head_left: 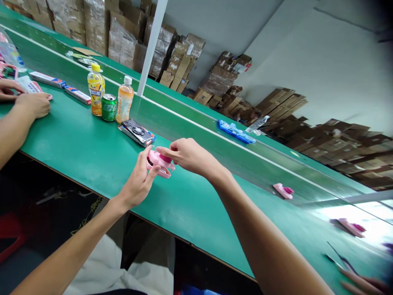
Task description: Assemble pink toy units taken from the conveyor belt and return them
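A small pink plastic device [157, 159] with a darker magenta part on top is held just above the green table. Its two shell halves stand apart at the near side, with a gap between them. My left hand [139, 180] grips its left end between fingers and thumb. From the right, my right hand [192, 155] has its fingers closed on the magenta part [165, 158]. Just beyond the device lies a black phone [138, 130] with a ring on its back, resting on a flat box.
Beyond the phone stand a yellow-capped bottle [96, 90], a green can [108, 107] and an orange drink bottle [125, 100]. Similar pink devices [283, 191] lie rightward. A co-worker's hands [32, 104] work at left; another hand [362, 282] is near tweezers, lower right. A blue tray [236, 132] lies farther back.
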`<state>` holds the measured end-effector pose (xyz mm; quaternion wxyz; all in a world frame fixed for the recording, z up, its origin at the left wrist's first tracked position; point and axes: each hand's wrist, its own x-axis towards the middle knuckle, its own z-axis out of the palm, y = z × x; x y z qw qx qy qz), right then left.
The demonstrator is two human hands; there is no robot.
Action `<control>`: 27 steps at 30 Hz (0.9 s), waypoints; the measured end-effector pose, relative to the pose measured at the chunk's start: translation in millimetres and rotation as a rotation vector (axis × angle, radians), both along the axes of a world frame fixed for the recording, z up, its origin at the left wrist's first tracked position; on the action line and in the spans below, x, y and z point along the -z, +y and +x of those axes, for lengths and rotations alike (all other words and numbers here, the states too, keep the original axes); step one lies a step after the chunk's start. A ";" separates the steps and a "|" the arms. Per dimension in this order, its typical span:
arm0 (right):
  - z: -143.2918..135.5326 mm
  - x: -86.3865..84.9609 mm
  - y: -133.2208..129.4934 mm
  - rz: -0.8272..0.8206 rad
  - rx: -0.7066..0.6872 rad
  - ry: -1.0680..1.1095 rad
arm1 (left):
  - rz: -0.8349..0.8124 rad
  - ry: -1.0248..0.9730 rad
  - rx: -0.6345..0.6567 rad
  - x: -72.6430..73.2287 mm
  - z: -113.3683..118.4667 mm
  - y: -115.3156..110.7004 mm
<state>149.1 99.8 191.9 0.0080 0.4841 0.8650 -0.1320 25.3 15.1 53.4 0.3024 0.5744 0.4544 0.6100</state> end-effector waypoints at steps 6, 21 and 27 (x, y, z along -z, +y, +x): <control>-12.7 -4.0 -1.6 0.110 0.002 -0.010 | -0.037 -0.276 0.017 -7.0 1.2 10.1; 26.6 54.5 -31.0 -0.047 0.322 0.743 | -0.194 -0.509 0.126 -0.1 20.4 14.9; 48.4 84.0 -62.8 0.038 0.448 0.810 | -0.302 -0.669 0.136 -3.0 43.0 17.4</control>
